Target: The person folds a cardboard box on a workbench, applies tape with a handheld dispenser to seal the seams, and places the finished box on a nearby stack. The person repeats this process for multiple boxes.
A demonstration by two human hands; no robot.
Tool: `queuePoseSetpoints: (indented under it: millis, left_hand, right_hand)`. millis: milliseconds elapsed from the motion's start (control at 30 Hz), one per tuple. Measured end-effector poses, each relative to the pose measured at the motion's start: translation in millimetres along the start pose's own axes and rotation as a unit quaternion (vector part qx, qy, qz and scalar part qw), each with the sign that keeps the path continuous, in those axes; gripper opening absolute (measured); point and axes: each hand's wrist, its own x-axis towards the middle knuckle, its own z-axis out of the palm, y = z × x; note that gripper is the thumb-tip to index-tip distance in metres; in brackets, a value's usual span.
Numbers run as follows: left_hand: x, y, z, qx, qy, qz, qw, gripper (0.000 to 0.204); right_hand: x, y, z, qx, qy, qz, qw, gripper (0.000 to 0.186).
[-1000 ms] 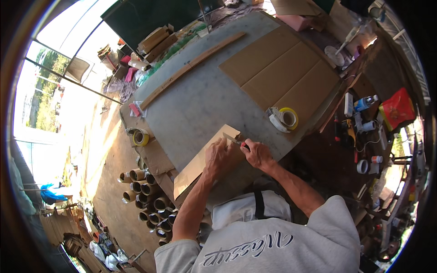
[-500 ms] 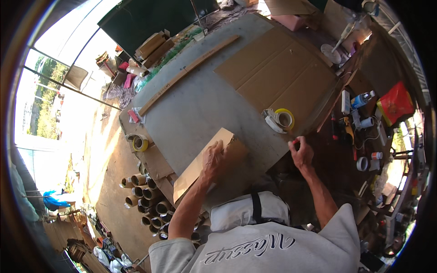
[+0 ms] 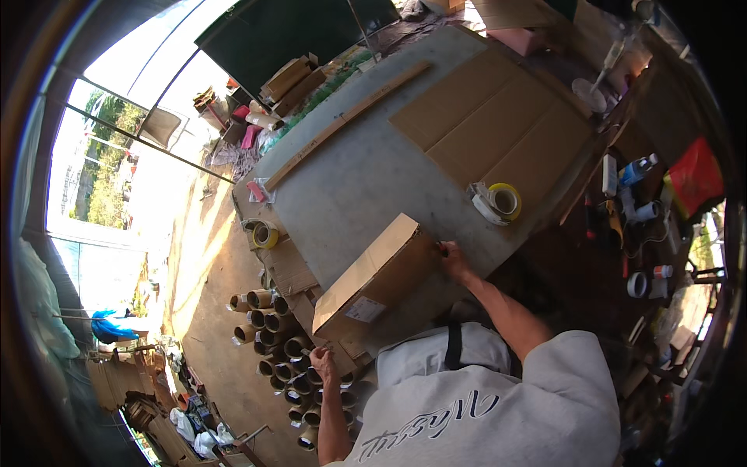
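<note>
A long closed cardboard box [image 3: 369,276] with a white label lies along the near edge of the grey tabletop [image 3: 327,206]. My right hand [image 3: 455,259] is closed round a small dark-handled knife at the box's right end, the blade mostly hidden. My left hand [image 3: 322,359] is low at the left, just below the box's near end, fingers curled by the cardboard edge and tubes; what they hold, if anything, is unclear.
Flattened cardboard [image 3: 498,117], a wooden strip [image 3: 346,121], a tape dispenser [image 3: 498,202] and a tape roll [image 3: 264,233] lie on the table. Cardboard tubes [image 3: 272,327] stack below left. A side bench at right holds tools, bottles [image 3: 634,170] and a red bag [image 3: 692,175].
My left hand has left the box's top and dropped toward its lower-left end. My right hand swung out rightward, then returned to the box's right end. The box's labelled side now shows.
</note>
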Motion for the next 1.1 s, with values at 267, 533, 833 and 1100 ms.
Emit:
queuePoseSetpoints:
  millis: [267, 533, 833, 1100]
  left_hand:
    - [-6, 15, 46, -0.055, -0.145, 0.076, 0.985, 0.03]
    - [42, 91, 55, -0.119, -0.108, 0.03, 0.987, 0.042]
    - [88, 80, 66, -0.031, -0.089, -0.011, 0.995, 0.055]
    - [92, 76, 63, -0.011, -0.097, 0.007, 0.995, 0.055]
  right_hand:
    - [-2, -77, -30, -0.083, 0.008, 0.049, 0.995, 0.038]
    - [25, -206, -88, 0.102, -0.061, 0.136, 0.984, 0.043]
    - [-11, -152, -64, -0.166, -0.056, -0.036, 0.984, 0.034]
    - [5, -159, -34, -0.22, -0.091, -0.052, 0.97, 0.037]
